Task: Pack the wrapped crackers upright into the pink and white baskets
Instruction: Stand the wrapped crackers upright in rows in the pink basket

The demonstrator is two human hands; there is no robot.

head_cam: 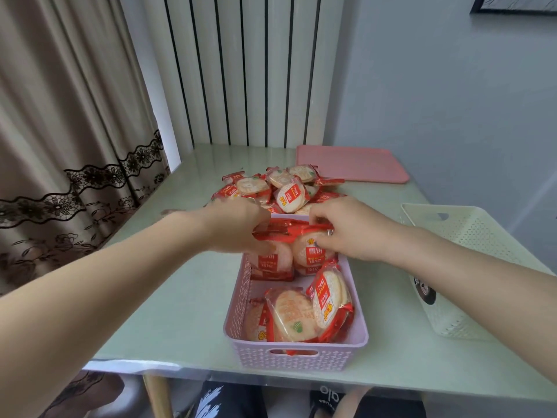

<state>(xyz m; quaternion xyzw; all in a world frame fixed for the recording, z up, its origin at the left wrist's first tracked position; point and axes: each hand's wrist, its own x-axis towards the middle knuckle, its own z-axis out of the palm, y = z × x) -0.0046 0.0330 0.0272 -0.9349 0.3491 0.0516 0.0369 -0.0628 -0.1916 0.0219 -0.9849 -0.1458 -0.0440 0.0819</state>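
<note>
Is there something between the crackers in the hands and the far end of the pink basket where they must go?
Nothing visible blocks them. The left hand and right hand grip the wrapped crackers upright, already inside the far end of the pink basket.

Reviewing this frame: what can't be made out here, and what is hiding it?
- Head view: the far end of the pink basket is covered by the left hand and right hand, so the count of packets there is unknown.
- The white basket runs toward the right edge; its inside is not visible.
- Print on the cracker packets is too blurred to read.
- Rear packets of the loose pile are hidden behind front ones.
</note>
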